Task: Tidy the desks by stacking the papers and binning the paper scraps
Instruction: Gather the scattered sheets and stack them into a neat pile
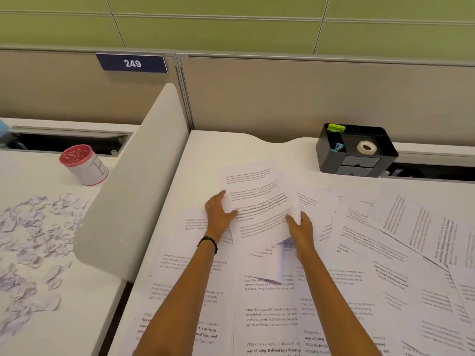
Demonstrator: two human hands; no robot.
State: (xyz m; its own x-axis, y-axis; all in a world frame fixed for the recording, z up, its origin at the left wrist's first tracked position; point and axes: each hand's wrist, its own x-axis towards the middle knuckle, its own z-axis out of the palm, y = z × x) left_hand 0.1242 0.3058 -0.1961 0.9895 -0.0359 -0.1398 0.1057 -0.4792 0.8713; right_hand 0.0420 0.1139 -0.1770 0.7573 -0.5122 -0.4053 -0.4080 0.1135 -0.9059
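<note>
- Near edge of the white right-hand desk [205, 150]: loose white printed sheets [270, 317] overlap from the edge inward and out to the right side; none squared up yet.
- Mid-desk: both hands are on a small gathered bundle of white printed pages [257, 201]. The bundle's long axis runs away from the person and leans a little left.
- Left hand [218, 211]: fingers spread, palm against the bundle's left edge, thumb on top of the page.
- Right hand [300, 224]: fingers curled, pinching the bundle's near right corner; a page under it droops.
- Key relation: bundle sits between the hands, equally near both. The remaining sheets lie mostly right of and nearer than the fingers, so the right hand looks better placed to gather them.
- Far right corner: black plastic desk organiser [357, 150], holding a white tape roll [367, 147].
- Left desk [77, 317], past the pale grey divider panel [138, 181]: torn white paper scraps [33, 253] strewn across its surface; round white tub with a red rim [82, 164] towards the far edge. Unbinned, by my reading.
</note>
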